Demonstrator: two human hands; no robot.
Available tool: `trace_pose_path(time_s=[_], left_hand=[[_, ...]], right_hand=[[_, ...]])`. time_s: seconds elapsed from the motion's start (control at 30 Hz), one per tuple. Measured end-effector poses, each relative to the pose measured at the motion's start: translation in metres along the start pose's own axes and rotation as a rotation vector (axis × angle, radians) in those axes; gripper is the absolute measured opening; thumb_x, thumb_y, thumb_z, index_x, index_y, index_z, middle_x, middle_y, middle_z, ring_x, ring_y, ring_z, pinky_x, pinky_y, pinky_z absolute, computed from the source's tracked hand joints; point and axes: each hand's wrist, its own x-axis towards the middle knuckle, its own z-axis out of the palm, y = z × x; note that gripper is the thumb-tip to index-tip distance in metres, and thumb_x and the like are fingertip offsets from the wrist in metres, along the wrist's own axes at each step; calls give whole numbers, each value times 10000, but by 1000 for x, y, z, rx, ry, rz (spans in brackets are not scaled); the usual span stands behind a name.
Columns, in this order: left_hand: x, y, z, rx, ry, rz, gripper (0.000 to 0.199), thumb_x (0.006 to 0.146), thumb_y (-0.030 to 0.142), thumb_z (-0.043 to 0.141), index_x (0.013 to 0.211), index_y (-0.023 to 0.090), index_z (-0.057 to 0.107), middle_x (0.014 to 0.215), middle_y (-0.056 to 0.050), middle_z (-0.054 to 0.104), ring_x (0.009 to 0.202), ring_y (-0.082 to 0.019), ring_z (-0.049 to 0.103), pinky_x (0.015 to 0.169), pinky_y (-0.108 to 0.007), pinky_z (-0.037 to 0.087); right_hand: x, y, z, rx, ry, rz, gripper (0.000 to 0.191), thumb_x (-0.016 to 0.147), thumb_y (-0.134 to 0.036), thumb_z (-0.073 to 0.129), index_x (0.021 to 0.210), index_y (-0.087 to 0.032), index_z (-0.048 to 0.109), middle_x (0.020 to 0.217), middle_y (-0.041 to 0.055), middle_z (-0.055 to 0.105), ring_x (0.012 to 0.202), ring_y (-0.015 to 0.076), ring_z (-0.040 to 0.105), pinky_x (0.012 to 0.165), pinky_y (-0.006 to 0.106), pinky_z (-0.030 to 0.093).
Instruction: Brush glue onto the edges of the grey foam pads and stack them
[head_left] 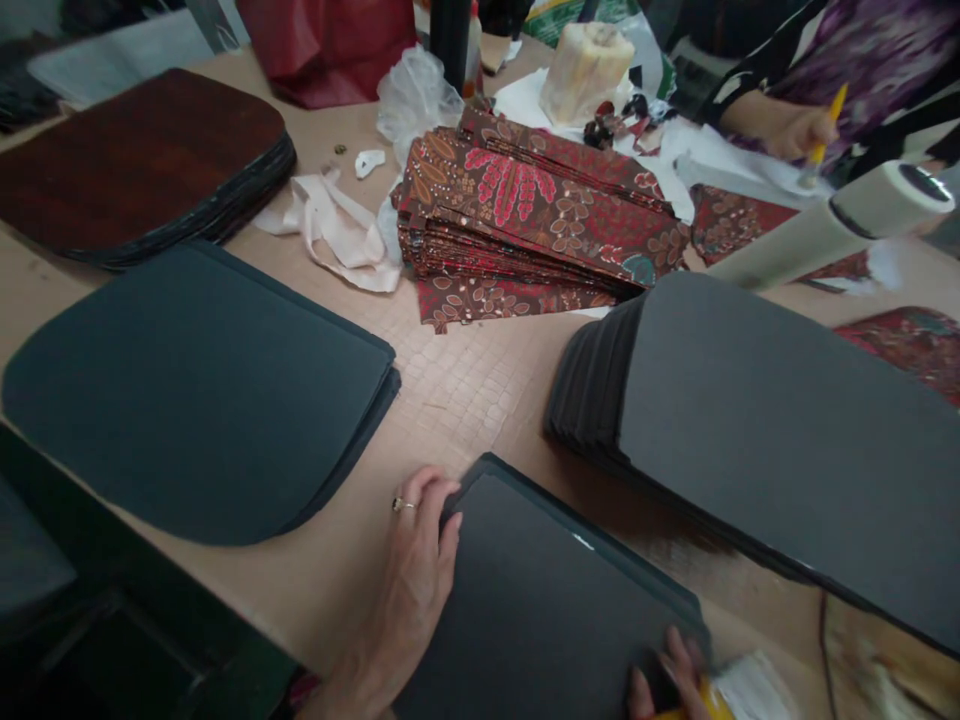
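Note:
A dark grey panel with a raised edge band lies in front of me at the table's near side. My left hand, a ring on one finger, is closed on its left edge near the far corner. At the panel's right edge, my right hand is closed around a yellow and black tool, partly cut off by the frame, its kind unclear. Left of the panel lies a small stack of dark green-grey rounded panels. A taller stack of grey panels stands to the right.
Dark brown panels are stacked far left. Patterned fabric strips lie mid-table beside pale scraps. A white bottle leans behind the grey stack. A co-worker's hand holds a yellow-handled brush. A red bag stands behind.

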Motion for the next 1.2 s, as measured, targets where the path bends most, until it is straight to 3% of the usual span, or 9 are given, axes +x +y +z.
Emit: trace_pose_path(time_s=[0.1,0.23,0.33,0.4,0.5,0.67,0.87,0.97,1.2], left_hand=[[-1,24,5,65,-40,255,359,877,43,361,1177,166,516,1286,-98,479,1216,-202,426,1007,-372,400],[-20,70,45,75,-411,667,352,945,261,342,1236,158,509,1334,-27,516,1297,-199,360,1104,-369,271],[-34,83,76,167,-585,825,475,945,382,330,1302,98,459,1393,-59,471,1338,-214,314,1124,-397,223],[-34,75,80,225,-621,821,501,935,395,350,1320,88,441,1417,-75,442,1357,-216,288,1128,-429,210],[-14,42,56,299,-571,708,499,920,389,393,1351,138,408,1437,-73,411,1360,-226,294,1114,-480,229],[16,12,7,458,-171,486,494,901,288,420,1339,59,406,1419,-192,402,1379,-352,205,1075,-587,222],[-4,62,46,272,-531,768,408,899,172,403,1303,184,465,1343,-48,528,1294,-233,401,1099,-456,277],[0,59,58,244,-559,764,379,912,203,405,1280,171,487,1297,-48,570,1247,-222,455,1113,-468,246],[24,8,8,524,-156,581,369,909,236,404,1245,154,534,1284,-116,570,1257,-305,434,1079,-581,220]], right_hand=[[1,-19,2,38,15,74,287,802,-478,539,876,-200,537,1115,178,616,1209,383,471,966,656,328],[1,-17,2,31,-5,38,288,825,-463,515,904,-188,547,1157,179,603,1202,362,486,952,589,390],[2,-21,-3,52,-55,-4,289,844,-416,506,992,-172,547,1235,194,563,1228,354,466,964,574,393],[7,-33,-6,50,-63,11,299,838,-372,534,1053,-164,531,1288,195,526,1259,350,433,988,589,365],[17,-56,-8,46,-45,50,296,844,-325,542,1086,-159,512,1310,198,507,1289,336,398,1009,608,334],[33,-76,-8,34,-18,82,257,849,-333,528,1055,-179,532,1269,178,551,1266,317,433,991,591,371],[39,-87,-10,57,-22,130,259,881,-351,479,1067,-181,539,1274,172,549,1262,303,439,958,542,413],[42,-90,-10,44,13,78,251,887,-329,482,1079,-175,533,1264,171,556,1252,298,448,942,519,424],[45,-92,-9,4,10,48,279,910,-340,451,1113,-168,532,1296,175,530,1196,300,490,890,481,454]])
